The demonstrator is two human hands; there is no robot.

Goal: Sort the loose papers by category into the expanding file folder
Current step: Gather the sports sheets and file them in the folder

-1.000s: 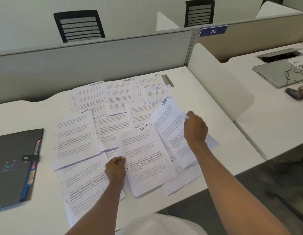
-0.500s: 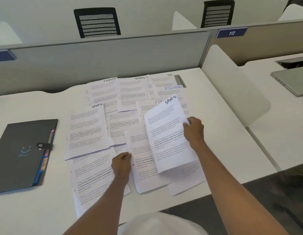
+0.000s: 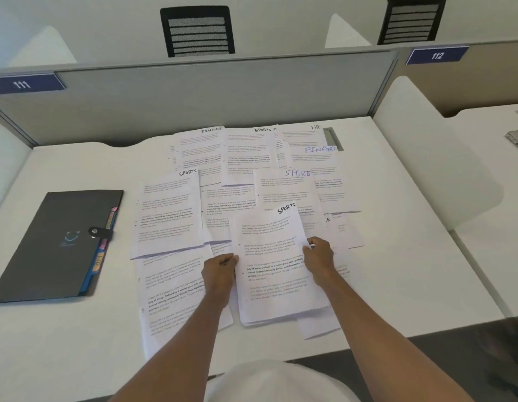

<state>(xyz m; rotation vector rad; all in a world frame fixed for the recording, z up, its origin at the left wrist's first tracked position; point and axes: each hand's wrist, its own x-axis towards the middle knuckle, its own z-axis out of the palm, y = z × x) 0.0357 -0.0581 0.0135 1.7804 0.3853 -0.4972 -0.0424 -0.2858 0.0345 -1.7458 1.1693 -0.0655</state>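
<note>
Several printed sheets headed SPORTS, FINANCE and HR lie spread over the white desk (image 3: 397, 256). In front of me a small stack of SPORTS sheets (image 3: 273, 274) lies on top of the spread. My left hand (image 3: 218, 272) pinches the stack's left edge and my right hand (image 3: 320, 258) pinches its right edge. The dark grey expanding file folder (image 3: 48, 245) lies shut on the desk at the left, its strap snapped and coloured tabs showing along its right side. Another SPORTS sheet (image 3: 167, 211) lies between the folder and the stack.
A grey partition (image 3: 194, 103) with labels 111 and 112 closes off the desk's far side. A white divider (image 3: 432, 158) stands at the right, with a neighbouring desk and a laptop corner beyond. Two black chair backs show behind the partition. A cable slot sits near the HR sheet.
My right hand has carried a SPORTS sheet leftward and laid it on the SPORTS sheet that my left hand holds. Both hands now hold that stack by its edges. The view has shifted left.
</note>
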